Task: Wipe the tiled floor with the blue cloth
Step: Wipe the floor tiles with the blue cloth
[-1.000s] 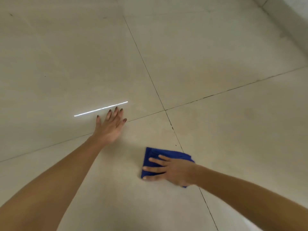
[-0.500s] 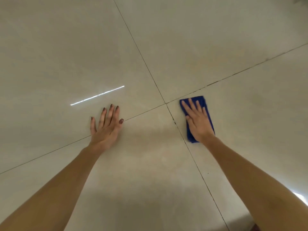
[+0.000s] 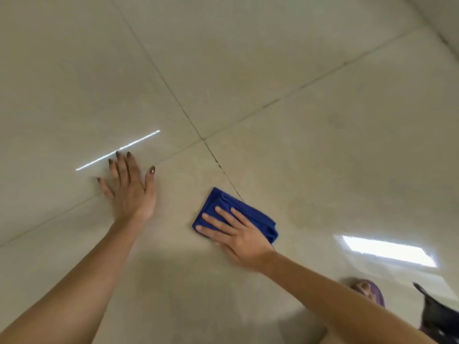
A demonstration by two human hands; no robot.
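A folded blue cloth (image 3: 250, 214) lies on the beige tiled floor (image 3: 298, 70), just below and to the left of the crossing of two grout lines (image 3: 203, 139). My right hand (image 3: 236, 234) presses flat on the cloth with straight, spread fingers that point up and to the left. My left hand (image 3: 129, 187) rests flat on the floor to the left, palm down, its fingers straight and across a grout line. Neither hand holds anything.
A thin bright streak of reflected light (image 3: 119, 148) lies by my left fingertips. A wider light reflection (image 3: 387, 250) shines at the lower right. The glossy tile mirrors a purple-clad figure (image 3: 370, 292) and dark shapes (image 3: 439, 316) near the bottom right corner.
My right hand has slid the blue cloth from beyond the grout crossing back toward me and to the left, across the grout line. My left hand stays planted on the floor.
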